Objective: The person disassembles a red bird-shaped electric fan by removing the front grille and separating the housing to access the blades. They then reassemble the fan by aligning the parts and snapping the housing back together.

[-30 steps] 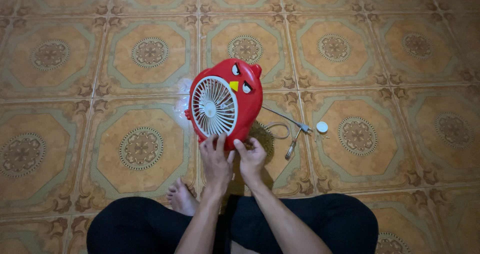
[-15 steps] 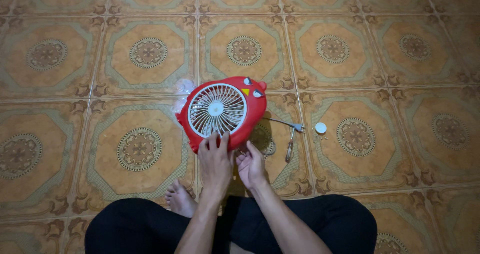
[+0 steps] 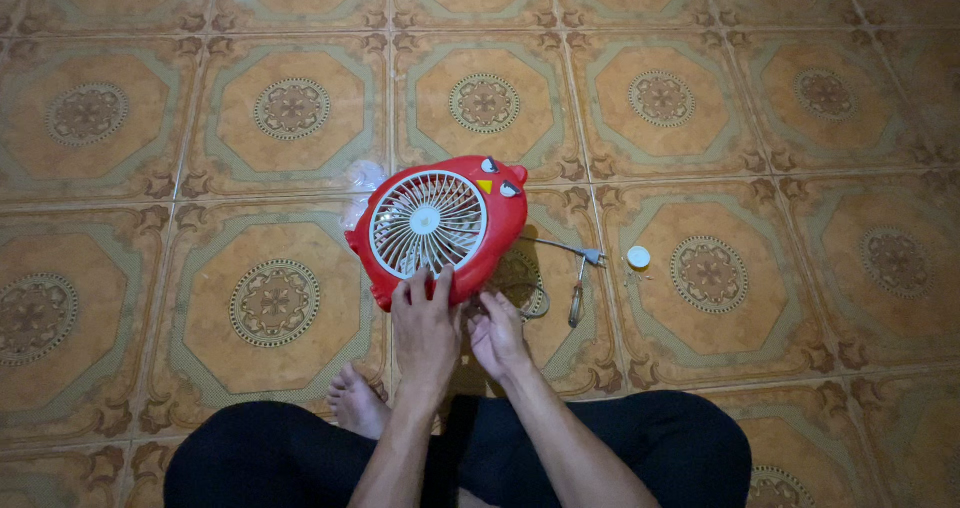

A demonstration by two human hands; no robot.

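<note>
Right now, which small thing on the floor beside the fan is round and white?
The little cap, farthest right; the plug and screwdriver nearer the fan are long.
</note>
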